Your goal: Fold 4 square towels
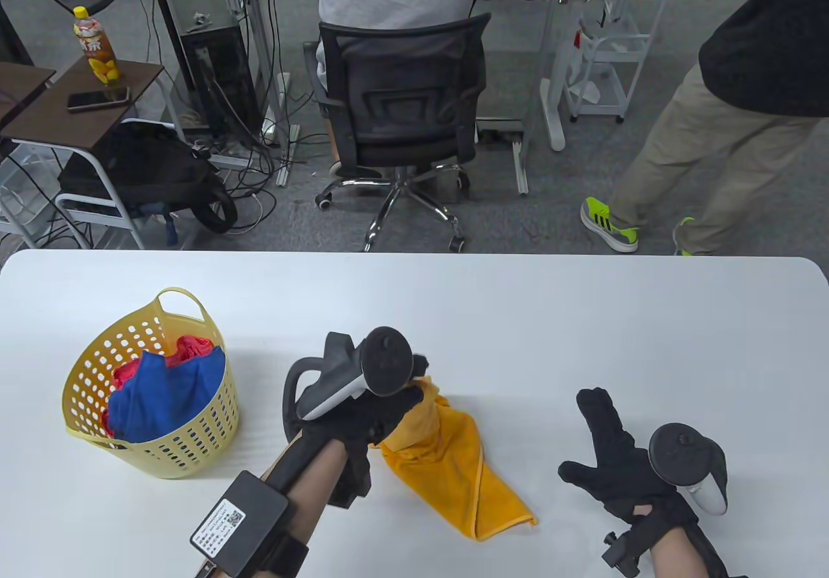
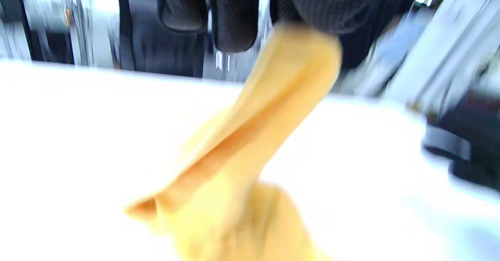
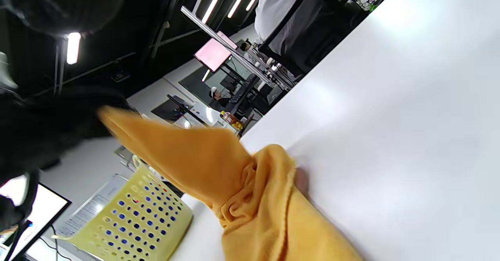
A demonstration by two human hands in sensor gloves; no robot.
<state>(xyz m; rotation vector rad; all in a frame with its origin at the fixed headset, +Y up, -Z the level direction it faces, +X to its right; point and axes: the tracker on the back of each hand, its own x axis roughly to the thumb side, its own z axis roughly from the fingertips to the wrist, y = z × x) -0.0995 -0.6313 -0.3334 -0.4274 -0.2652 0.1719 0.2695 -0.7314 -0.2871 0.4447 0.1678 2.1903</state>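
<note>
A: Looks like towel one just getting started. Left hand (image 1: pixel 363 409) pinches the yellow towel (image 1: pixel 453 468) by one end, lifted; the rest trails on the table (image 1: pixel 583 319). Right hand (image 1: pixel 615 461) rests flat beside it, fingers spread, holding nothing.

B: So next it probably needs spreading out flat, right hand grabbing another corner?

A: I'd guess so. Plenty of bare table beyond and to the right; basket (image 1: pixel 97 370) with the blue (image 1: pixel 162 396) and red (image 1: pixel 191 348) towels sits left, near edge is close.

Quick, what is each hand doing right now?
Left hand: holds up one end of the orange towel.
Right hand: open, fingers spread, holding nothing.
</note>
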